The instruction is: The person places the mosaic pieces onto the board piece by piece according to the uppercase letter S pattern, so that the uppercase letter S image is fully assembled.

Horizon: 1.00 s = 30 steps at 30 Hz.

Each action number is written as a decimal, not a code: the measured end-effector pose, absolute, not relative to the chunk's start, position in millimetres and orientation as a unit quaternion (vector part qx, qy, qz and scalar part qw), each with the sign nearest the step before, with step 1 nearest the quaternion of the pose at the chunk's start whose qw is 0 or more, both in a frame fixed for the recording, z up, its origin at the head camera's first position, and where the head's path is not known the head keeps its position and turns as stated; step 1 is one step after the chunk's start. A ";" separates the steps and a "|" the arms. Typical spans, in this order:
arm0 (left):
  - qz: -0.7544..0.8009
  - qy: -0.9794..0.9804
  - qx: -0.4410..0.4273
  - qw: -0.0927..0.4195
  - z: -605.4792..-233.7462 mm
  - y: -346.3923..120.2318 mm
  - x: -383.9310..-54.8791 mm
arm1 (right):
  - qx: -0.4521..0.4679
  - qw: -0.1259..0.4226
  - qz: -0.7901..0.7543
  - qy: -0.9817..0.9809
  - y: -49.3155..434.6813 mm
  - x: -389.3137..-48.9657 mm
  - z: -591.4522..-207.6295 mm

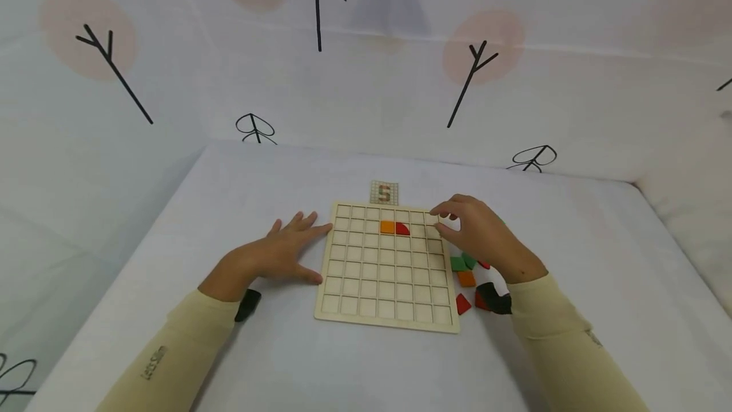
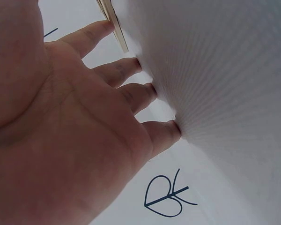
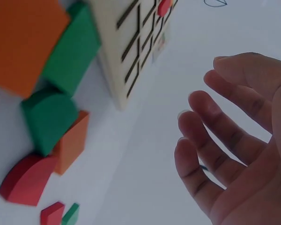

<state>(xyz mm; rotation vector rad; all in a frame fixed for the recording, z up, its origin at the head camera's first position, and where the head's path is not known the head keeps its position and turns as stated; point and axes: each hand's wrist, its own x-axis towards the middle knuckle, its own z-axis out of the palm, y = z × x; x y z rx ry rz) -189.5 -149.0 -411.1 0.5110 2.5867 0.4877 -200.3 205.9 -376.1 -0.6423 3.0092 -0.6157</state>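
The square, pale wooden grid board (image 1: 386, 272) touches the left hand (image 1: 286, 252), fingers spread; the right hand (image 1: 479, 231) hovers near the board's corner, fingers loosely bent.

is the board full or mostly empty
Mostly empty: the board shows only an orange square and a red piece in its cells.

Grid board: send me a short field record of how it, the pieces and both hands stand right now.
Board: wooden grid, flat on white cloth
Placed: orange square and red quarter-round, side by side in the second row from the far edge
Loose, right of board: green piece, orange piece, red piece, others
Card: patterned card beyond the far edge, S-like figure
Left hand: fingers spread, at the board's left edge
Right hand: near the far right corner, holding nothing
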 end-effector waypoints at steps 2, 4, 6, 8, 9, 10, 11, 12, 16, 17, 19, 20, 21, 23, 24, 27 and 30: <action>0.177 0.939 0.186 0.229 -411.8 -149.3 -189.5 | -0.195 0.004 -0.196 0.961 210.8 -197.5 -379.1; 0.177 0.939 0.187 0.228 -412.4 -149.8 -189.8 | -0.183 0.010 -0.197 0.963 215.6 -194.8 -382.2; 0.178 0.939 0.189 0.227 -412.2 -150.9 -189.7 | -0.172 0.015 -0.200 0.964 220.8 -192.4 -385.3; 0.178 0.938 0.191 0.227 -411.8 -151.9 -189.8 | -0.166 0.019 -0.204 0.965 225.2 -190.5 -387.5; 0.179 0.938 0.193 0.227 -411.4 -152.3 -189.8 | -0.164 0.021 -0.207 0.964 227.6 -190.1 -388.3; 0.179 0.937 0.193 0.229 -410.8 -152.4 -189.7 | -0.162 0.023 -0.210 0.964 229.9 -189.8 -388.9; 0.180 0.937 0.194 0.228 -410.6 -152.6 -189.7 | -0.160 0.025 -0.213 0.964 232.3 -189.9 -389.5; 0.180 0.937 0.194 0.230 -410.7 -152.5 -189.8 | -0.158 0.030 -0.217 0.963 234.3 -190.0 -389.7; 0.181 0.936 0.196 0.228 -410.7 -152.3 -190.3 | -0.141 0.063 -0.230 0.961 242.7 -193.0 -391.3; 0.182 0.936 0.197 0.227 -411.0 -152.7 -190.3 | -0.137 0.073 -0.231 0.961 244.3 -194.0 -392.0; 0.184 0.936 0.197 0.226 -411.2 -153.3 -190.0 | -0.129 0.089 -0.230 0.961 247.7 -196.0 -393.6; 0.184 0.936 0.196 0.226 -411.2 -153.4 -189.8 | -0.126 0.095 -0.228 0.961 249.5 -197.0 -394.5; 0.184 0.937 0.196 0.225 -411.5 -153.6 -189.6 | -0.124 0.099 -0.225 0.961 251.1 -197.9 -395.3; 0.182 0.937 0.197 0.224 -412.4 -153.4 -190.4 | -0.122 0.106 -0.222 0.961 255.1 -199.5 -396.9; 0.182 0.937 0.197 0.224 -412.8 -153.2 -190.7 | -0.121 0.110 -0.222 0.961 257.1 -200.2 -397.6; 0.182 0.937 0.197 0.223 -414.0 -153.2 -192.0 | -0.115 0.121 -0.221 0.961 263.4 -202.2 -399.3; 0.184 0.937 0.198 0.222 -414.2 -153.2 -192.5 | -0.106 0.130 -0.225 0.960 269.4 -203.7 -400.6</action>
